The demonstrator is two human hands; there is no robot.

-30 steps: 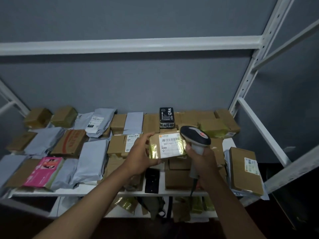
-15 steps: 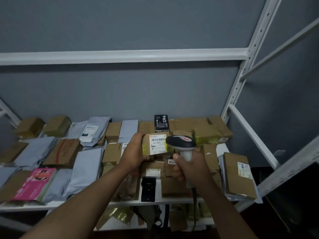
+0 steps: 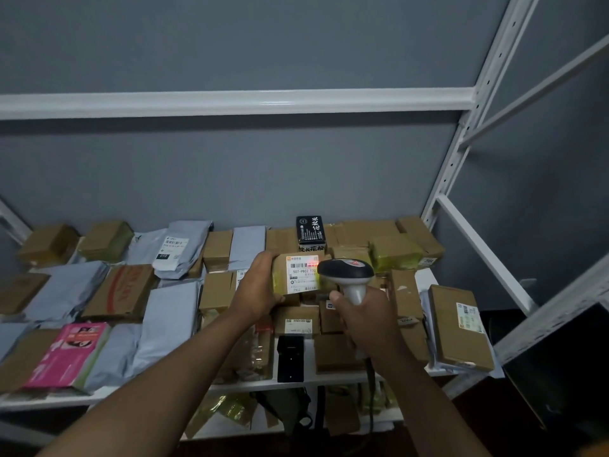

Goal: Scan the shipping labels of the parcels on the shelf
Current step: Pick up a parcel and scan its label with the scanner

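The left hand (image 3: 255, 291) is holding a small brown parcel (image 3: 296, 273) up above the shelf (image 3: 230, 387), its fingers curled round the parcel's left end, with the white shipping label (image 3: 301, 274) facing the camera. The right hand (image 3: 365, 316) is gripping the handle of a barcode scanner (image 3: 346, 275), fingers wrapped round it, and the scanner's head is sitting just beside the label's right edge. A red glow is falling across the barcode at the top of the label, so the scan seems to be happening now.

The scanner's head is covering the label's right edge, and the red light is reaching only part of the barcode; held this close and at this angle, the read could fail or stay incomplete. The parcel's shiny tape could also be throwing glare back. Many other parcels are lying crowded on the shelf below, so a stray beam might catch a neighbouring label, such as the one on the box (image 3: 298, 321) directly underneath.
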